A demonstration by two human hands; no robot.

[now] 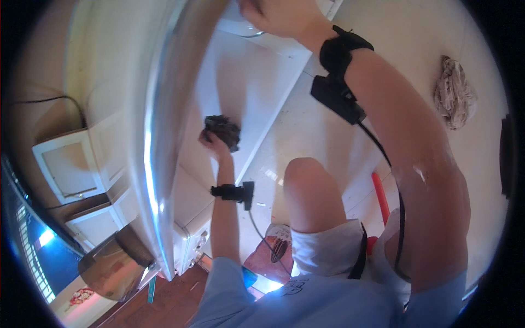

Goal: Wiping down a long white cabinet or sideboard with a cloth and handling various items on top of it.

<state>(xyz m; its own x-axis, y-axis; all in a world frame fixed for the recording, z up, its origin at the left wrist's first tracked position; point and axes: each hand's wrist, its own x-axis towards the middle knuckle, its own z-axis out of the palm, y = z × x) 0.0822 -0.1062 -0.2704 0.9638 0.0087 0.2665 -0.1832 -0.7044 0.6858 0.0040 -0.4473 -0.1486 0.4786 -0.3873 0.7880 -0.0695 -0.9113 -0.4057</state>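
My left hand (pixel 215 146) grips a dark, crumpled cloth (pixel 223 132) against a white flat panel (pixel 262 78), below a long edge with a shiny metallic strip (pixel 151 164). At the top of the picture, my right hand (pixel 279 16) is partly cut off by the frame, near the upper end of that strip. Its fingers curl, but whether they hold anything is hidden. Each wrist wears a black strap with a small cabled device. My bent bare knee (pixel 311 184) is between my arms.
A crumpled, stained cloth (pixel 453 92) lies on the pale tiled floor (pixel 328 127). A red rod-like part (pixel 380 197) stands beside my leg. A reddish printed bag (pixel 268 254) is near my left elbow. White cabinet doors (pixel 69 164) and a brown translucent container (pixel 110 266) appear at left.
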